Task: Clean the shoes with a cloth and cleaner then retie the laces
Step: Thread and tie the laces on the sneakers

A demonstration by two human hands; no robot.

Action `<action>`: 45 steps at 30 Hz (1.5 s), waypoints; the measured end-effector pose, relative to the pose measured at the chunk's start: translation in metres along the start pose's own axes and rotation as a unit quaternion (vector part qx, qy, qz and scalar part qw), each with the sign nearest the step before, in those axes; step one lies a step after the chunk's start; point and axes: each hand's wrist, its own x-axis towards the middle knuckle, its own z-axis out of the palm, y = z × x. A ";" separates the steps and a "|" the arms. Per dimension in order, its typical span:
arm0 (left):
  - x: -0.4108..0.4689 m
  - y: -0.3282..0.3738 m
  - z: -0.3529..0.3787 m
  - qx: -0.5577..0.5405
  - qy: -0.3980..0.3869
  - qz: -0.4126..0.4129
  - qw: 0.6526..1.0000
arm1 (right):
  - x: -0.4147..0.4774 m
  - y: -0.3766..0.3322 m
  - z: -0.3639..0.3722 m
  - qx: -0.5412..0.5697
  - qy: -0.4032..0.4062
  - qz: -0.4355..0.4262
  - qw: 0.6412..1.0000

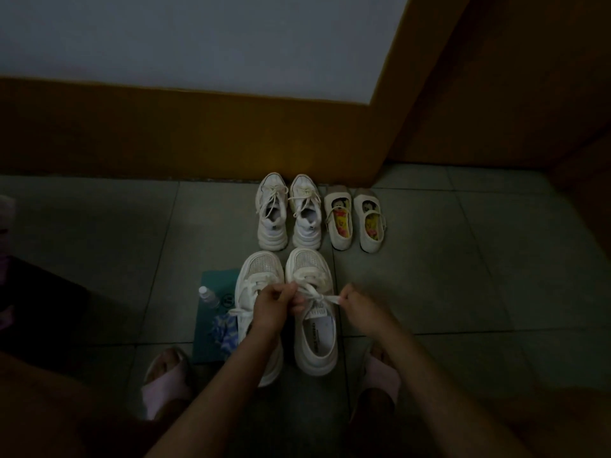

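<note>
The scene is dim, and fine detail is lost throughout. At nine o'clock a pale purple shape point(6, 226) is cut off by the frame edge and cannot be identified. Nearer the centre, at eight o'clock from the near shoes, a pink slipper point(167, 378) is seen on the tiled floor point(463, 276). A teal mat point(215, 282) lies just beside the left sneaker point(259, 276). A round mark is printed on it, but it cannot be read. A clear bottle point(208, 297) with a white cap and a blue-and-white patterned cloth point(224, 332) rest on the mat. No label can be made out on the bottle.

The middle of the left sneaker is hidden by the left hand point(272, 307), whose fingers are curled and pinch one loop of the white lace point(325, 297). The lace belongs to the right sneaker point(314, 345). Lettering is carried on its tongue tag and insole, too blurred to read. The lace's other end is pinched between the thumb and forefinger of the right hand point(358, 307).

At twelve o'clock, a laced white pair point(287, 213) stands by the skirting. At one o'clock, strap shoes point(353, 219) show a cartoon figure on the insoles. At four o'clock a second slipper point(380, 378) is partly hidden by the right forearm.
</note>
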 end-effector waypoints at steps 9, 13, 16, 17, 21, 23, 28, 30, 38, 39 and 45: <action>-0.004 0.005 -0.009 0.082 -0.010 0.030 0.996 | 0.003 -0.002 0.000 0.244 0.004 0.084 0.966; -0.003 0.009 -0.008 0.015 0.026 0.003 1.000 | -0.001 -0.004 -0.002 0.156 0.029 0.080 0.984; -0.003 0.009 -0.009 0.002 0.038 -0.004 0.999 | -0.002 0.001 0.000 0.178 0.030 0.074 0.981; -0.004 0.009 -0.009 0.000 0.041 -0.006 0.999 | -0.002 0.002 0.000 0.190 0.031 0.076 0.978; -0.004 0.009 -0.008 -0.004 0.056 -0.014 0.998 | 0.000 0.005 -0.002 0.188 0.028 0.083 0.978; -0.004 0.010 -0.007 0.000 0.059 -0.011 0.998 | -0.001 0.005 -0.004 0.167 0.025 0.085 0.982; -0.008 0.009 -0.008 0.008 0.059 0.004 0.998 | -0.005 0.001 -0.008 0.113 0.031 0.072 0.990; -0.008 0.010 -0.007 0.010 0.065 0.003 0.998 | -0.005 -0.001 -0.009 0.093 0.035 0.070 0.993; -0.012 0.012 -0.010 0.037 0.072 0.003 0.997 | -0.006 -0.006 -0.011 0.115 0.047 0.087 0.988; -0.013 0.013 -0.009 0.036 0.073 0.001 0.997 | -0.006 -0.005 -0.011 0.113 0.047 0.086 0.989; -0.018 0.014 -0.010 0.091 0.073 0.021 0.993 | -0.005 0.001 -0.008 0.148 0.038 0.096 0.984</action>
